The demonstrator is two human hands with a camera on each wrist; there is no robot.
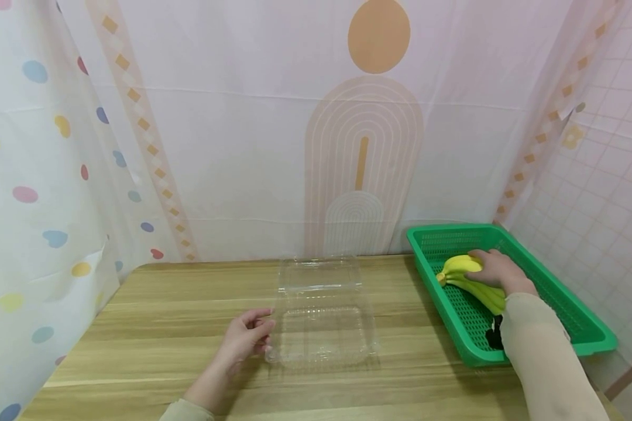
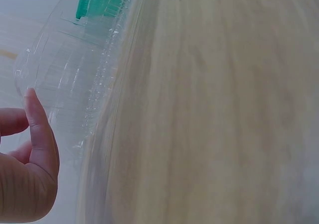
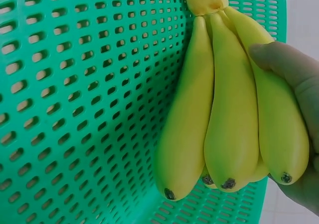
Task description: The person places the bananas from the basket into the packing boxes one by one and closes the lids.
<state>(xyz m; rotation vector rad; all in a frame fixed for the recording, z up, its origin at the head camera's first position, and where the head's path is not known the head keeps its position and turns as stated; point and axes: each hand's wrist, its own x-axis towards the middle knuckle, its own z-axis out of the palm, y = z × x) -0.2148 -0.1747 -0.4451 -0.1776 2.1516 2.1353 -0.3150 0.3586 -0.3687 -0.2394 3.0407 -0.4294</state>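
Note:
A bunch of yellow-green bananas lies in the green plastic basket on the right. My right hand grips the bunch from above, its thumb across the outer banana in the right wrist view and its other fingers mostly hidden behind. A clear plastic clamshell box stands with its lid raised toward the back. At the box's left edge, my left hand holds the rim lightly between thumb and fingers. The left wrist view shows this fingertip contact, though the see-through plastic blurs it.
The wooden table reaches back to a patterned curtain. A dotted curtain hangs on the left and a checked one on the right. Beneath my right wrist, a small black object shows against the basket; its kind is unclear.

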